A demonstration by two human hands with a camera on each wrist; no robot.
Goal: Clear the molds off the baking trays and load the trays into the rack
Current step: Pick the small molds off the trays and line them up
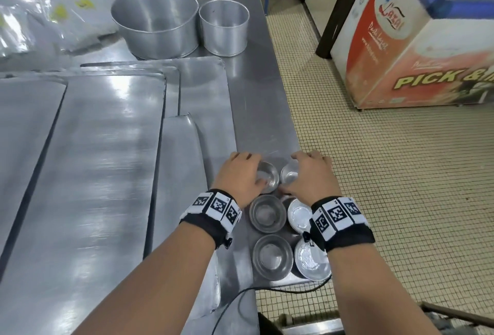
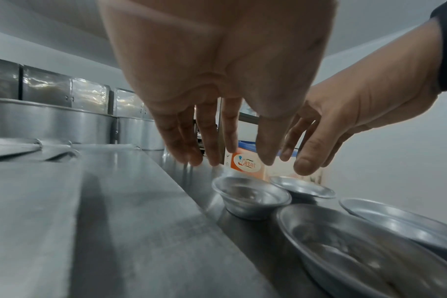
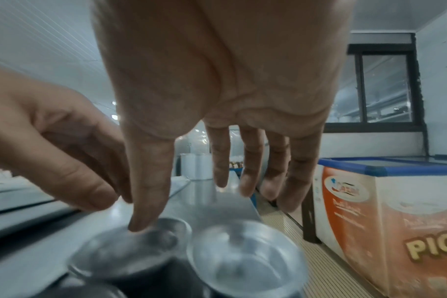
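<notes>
Several small round metal molds stand in two rows on the bare right strip of the steel table [image 1: 262, 110]. My left hand [image 1: 242, 174] hovers with straight fingers over the far left mold [image 1: 267, 178], without touching it in the left wrist view [image 2: 253, 197]. My right hand [image 1: 311, 174] spreads over the far right mold [image 1: 290, 174], which looks blurred in the right wrist view [image 3: 242, 258]; its thumb [image 3: 144, 217] hangs close to the neighbouring mold's rim [image 3: 130, 250]. Neither hand holds anything. Flat baking trays [image 1: 107, 147] lie overlapped to the left, bare of molds.
Two deep round pans [image 1: 157, 22] [image 1: 224, 27] stand at the table's back, with plastic bags [image 1: 40, 22] to their left. The table's right edge drops to a tiled floor [image 1: 374, 187]. A chest freezer [image 1: 414, 54] stands on the far right. A black cable [image 1: 235, 300] hangs off the near edge.
</notes>
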